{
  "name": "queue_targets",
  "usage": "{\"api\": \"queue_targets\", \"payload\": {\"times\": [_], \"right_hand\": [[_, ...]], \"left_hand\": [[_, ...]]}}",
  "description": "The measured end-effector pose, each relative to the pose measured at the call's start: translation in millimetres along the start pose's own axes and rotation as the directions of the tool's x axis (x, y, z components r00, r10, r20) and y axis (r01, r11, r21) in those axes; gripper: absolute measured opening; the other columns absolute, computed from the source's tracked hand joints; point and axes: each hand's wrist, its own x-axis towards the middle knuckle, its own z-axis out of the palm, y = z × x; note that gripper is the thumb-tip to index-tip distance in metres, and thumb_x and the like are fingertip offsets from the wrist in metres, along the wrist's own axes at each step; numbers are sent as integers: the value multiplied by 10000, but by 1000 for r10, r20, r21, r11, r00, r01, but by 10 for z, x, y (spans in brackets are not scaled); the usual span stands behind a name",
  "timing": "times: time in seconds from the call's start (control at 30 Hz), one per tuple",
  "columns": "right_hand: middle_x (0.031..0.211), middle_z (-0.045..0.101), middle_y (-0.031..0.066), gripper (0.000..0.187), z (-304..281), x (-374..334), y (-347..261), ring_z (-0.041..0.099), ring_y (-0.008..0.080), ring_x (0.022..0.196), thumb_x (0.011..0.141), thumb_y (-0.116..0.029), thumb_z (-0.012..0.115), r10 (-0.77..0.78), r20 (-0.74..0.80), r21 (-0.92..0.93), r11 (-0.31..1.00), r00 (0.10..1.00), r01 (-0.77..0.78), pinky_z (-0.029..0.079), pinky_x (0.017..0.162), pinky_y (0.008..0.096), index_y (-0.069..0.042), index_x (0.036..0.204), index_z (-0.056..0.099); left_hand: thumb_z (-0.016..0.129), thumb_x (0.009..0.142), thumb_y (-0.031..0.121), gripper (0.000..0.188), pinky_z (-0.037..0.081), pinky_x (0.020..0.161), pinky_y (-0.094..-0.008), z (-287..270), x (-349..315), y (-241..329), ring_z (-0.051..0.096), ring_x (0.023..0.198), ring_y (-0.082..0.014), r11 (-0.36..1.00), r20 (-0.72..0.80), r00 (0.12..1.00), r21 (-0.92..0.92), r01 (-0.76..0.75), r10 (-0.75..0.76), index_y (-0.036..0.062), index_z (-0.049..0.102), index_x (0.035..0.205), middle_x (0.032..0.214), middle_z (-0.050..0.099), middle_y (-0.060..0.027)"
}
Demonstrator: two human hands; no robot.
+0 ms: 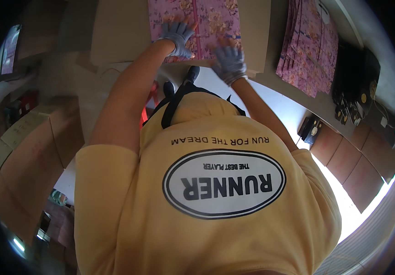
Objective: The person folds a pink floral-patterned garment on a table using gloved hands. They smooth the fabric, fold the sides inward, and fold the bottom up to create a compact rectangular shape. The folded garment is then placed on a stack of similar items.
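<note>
A flat pink flower-patterned piece (216, 20) lies on a brown cardboard sheet (119, 34) in front of me; whether it is a folded bag or a sheet I cannot tell. A darker pink band runs down its middle. My left hand (178, 37), in a grey glove with bare fingertips, rests on its left part with the fingers spread. Over its lower right edge is my right hand (229, 62), gloved the same way, fingers apart and slightly blurred. Neither hand grips anything.
At the right lies an overlapping stack of similar pink floral pieces (308, 50), beside a black heap with gold round tags (364, 98). Cardboard boxes stand at the lower left (32, 146) and lower right (344, 156). Something red (151, 98) shows under the table.
</note>
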Motion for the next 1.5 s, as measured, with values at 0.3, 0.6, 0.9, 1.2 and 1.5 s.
{"api": "queue_targets", "payload": {"times": [0.3, 0.6, 0.9, 1.2, 1.5], "right_hand": [[1599, 113, 133, 628, 79, -45, -17, 75, 412, 1463, 874, -557, 510, -94, 53, 149, 985, 994, 85, 127, 1069, 705, -381, 1453, 343], [1567, 213, 106, 631, -287, 150, 59, 180, 347, 1446, 794, -581, 602, 64, 194, 161, 982, 979, -96, 147, 1079, 681, -362, 1372, 479], [1541, 291, 42, 691, 21, -158, 205, 236, 285, 1430, 731, -590, 667, -109, 57, 164, 982, 992, 98, 194, 1086, 586, -372, 1363, 491], [1555, 280, 38, 612, 3, -128, 147, 262, 298, 1413, 763, -558, 644, -51, -88, 158, 985, 995, 65, 226, 1043, 576, -396, 1340, 521], [1548, 297, 25, 513, 74, -46, 88, 257, 276, 1418, 834, -534, 583, -63, -104, 182, 980, 993, 81, 185, 1046, 635, -435, 1333, 517]], "left_hand": [[630, 725, 681, 1129, 31, 1113, -655, 39, 66, -1, -131, 1461, -381, 999, 34, 999, -39, -2, 3, 286, -43, 1541, 1603, -141, -101], [588, 757, 677, 1034, 21, 1111, -660, 80, 23, 28, -50, 1473, -370, 998, -53, 998, 67, 20, -17, 278, 51, 1546, 1615, -35, -98], [563, 781, 687, 907, 123, 1068, -690, 287, -528, 86, 78, 1460, -386, 971, -82, 978, 129, 204, -195, 288, 218, 1519, 1600, 84, -134], [673, 722, 625, 957, 154, 1049, -685, 316, -671, -5, 164, 1435, -376, 999, -91, 995, -8, 43, -44, 289, 247, 1510, 1574, 174, -127], [674, 759, 445, 735, 188, 1028, -694, 532, -641, -101, 170, 1434, -388, 998, -387, 921, -19, -65, 52, 427, 377, 1431, 1578, 199, -70]]}}
